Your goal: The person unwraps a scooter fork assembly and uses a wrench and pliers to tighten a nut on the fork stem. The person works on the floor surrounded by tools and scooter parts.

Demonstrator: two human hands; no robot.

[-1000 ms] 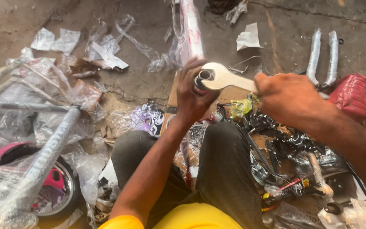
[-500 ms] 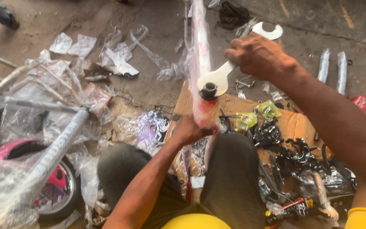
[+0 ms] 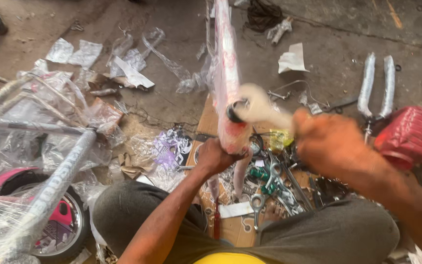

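- The left hand point(image 3: 217, 157) is clamped around the lower end of a long tube point(image 3: 226, 73), which is sheathed in crinkled clear plastic film over a pale, pinkish-red surface; the tube runs straight away from the person over the floor.
- The right hand point(image 3: 329, 144) is closed on the handle of a flat, pale metal wrench point(image 3: 262, 108); the tool is blurred, and its rounded head sits at a dark round fitting point(image 3: 234, 111) on the tube.
- The two hands are apart, the left below the fitting, the right off to the side.
- A sheet of brown cardboard point(image 3: 206, 122) lies under the work, strewn with small metal parts, among them a flat spanner point(image 3: 258, 203).
- Two curved silvery wrapped pieces point(image 3: 378, 83) lie side by side on the grey concrete floor point(image 3: 348, 29), just beside a ribbed, glossy red plastic part point(image 3: 409, 137).
- At the left, a small wheel point(image 3: 59, 230) with a black tyre and shiny rim sits by pink parts and grey tubes under loose clear wrap point(image 3: 45, 127).
- Torn scraps of plastic and paper point(image 3: 293, 59) litter the floor.
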